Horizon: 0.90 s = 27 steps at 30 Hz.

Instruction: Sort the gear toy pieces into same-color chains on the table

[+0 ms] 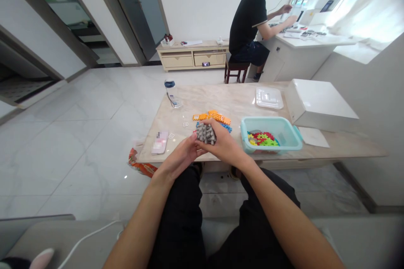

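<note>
A bundle of grey interlocking toy pieces (206, 133) is gripped between my two hands above the table's near edge. My right hand (223, 142) wraps over it from the right, thumb on top. From the left, my left hand (186, 149) closes on its lower side with the fingers underneath. Just beyond lie orange toy pieces (220, 117) in rows, and blue toy pieces (226, 127) partly hidden by my right hand. A little red shows beside the grey bundle. To the right, a light teal bin (270, 149) holds loose red, green and yellow pieces (263, 138).
On the table (202, 96) stand a water bottle (172, 94) at back left, a clear plastic lid (269, 98) and a white box (322, 98). A pink phone-like item (160, 142) lies at the left edge. Another person (249, 17) sits at a far desk.
</note>
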Each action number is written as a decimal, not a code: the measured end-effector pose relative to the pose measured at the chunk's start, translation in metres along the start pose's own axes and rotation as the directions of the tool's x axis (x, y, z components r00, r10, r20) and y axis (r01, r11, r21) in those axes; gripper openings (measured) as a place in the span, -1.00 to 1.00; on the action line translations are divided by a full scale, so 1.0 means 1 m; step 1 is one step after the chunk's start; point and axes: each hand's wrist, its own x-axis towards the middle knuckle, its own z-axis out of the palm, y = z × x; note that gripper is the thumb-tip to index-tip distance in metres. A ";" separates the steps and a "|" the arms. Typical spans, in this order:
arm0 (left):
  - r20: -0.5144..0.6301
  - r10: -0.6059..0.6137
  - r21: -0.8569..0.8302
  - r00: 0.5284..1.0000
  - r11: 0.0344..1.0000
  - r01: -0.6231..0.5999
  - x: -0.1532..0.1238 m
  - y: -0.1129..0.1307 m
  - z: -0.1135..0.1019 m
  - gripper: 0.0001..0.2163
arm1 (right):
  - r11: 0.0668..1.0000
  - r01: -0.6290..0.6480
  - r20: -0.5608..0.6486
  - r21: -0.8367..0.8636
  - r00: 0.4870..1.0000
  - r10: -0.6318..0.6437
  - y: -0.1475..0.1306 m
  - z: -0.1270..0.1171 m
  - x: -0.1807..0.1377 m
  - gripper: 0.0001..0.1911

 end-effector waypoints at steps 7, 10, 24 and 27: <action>-0.130 -0.006 -0.213 0.992 0.977 -0.022 -0.018 -0.016 0.010 -0.50 | 0.972 0.193 0.323 -0.138 0.936 -0.140 0.001 0.009 -0.003 -0.46; -0.168 -0.007 -0.288 0.986 0.957 -0.043 -0.020 -0.017 0.014 -0.53 | 0.954 0.231 0.362 -0.192 0.920 -0.150 0.002 0.010 -0.004 -0.42; -0.111 -0.026 -0.106 0.993 0.994 0.014 -0.011 -0.019 0.019 -0.41 | 0.959 0.227 0.294 -0.170 0.940 -0.171 0.016 -0.005 -0.008 -0.39; -0.138 0.006 -0.029 0.990 1.000 -0.010 -0.007 -0.023 0.022 -0.41 | 0.961 0.201 0.222 -0.191 0.962 -0.157 0.019 -0.003 -0.010 -0.43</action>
